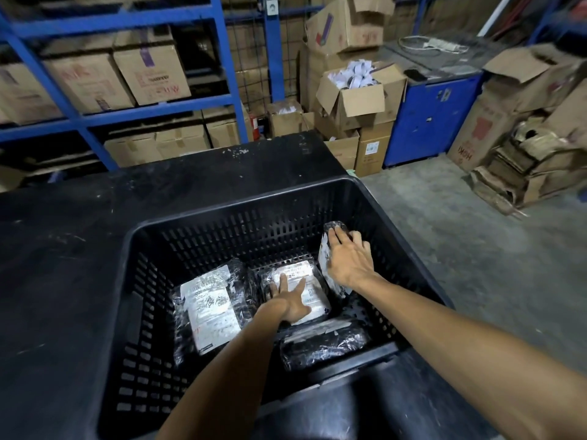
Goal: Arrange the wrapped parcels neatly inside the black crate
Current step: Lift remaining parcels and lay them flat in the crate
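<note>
Down in the black crate (197, 236), four wrapped parcels are in play. On the crate floor at the left lies the large parcel (208, 312), flat, white label up. Just beside it, toward the middle, the middle parcel (313, 282) also lies flat, and the left hand (290, 301) is pressed on top of it, fingers spread wide, palm down, not gripping anything. At the near wall sits the dark parcel (324, 344), lying lengthwise, close against the middle one. Over on the right, the upright parcel (327, 252) stands on edge, leaning at the crate's right wall, and the right hand (349, 260) is laid over its top edge and side, fingers curled around it, holding it in place. Both bare forearms reach in over the near rim. The crate rests on a scuffed black table (79, 233). Beyond that, blue shelving (222, 58) stacked with cardboard boxes (149, 71), and more open boxes on the concrete floor (460, 233) to the right.
</note>
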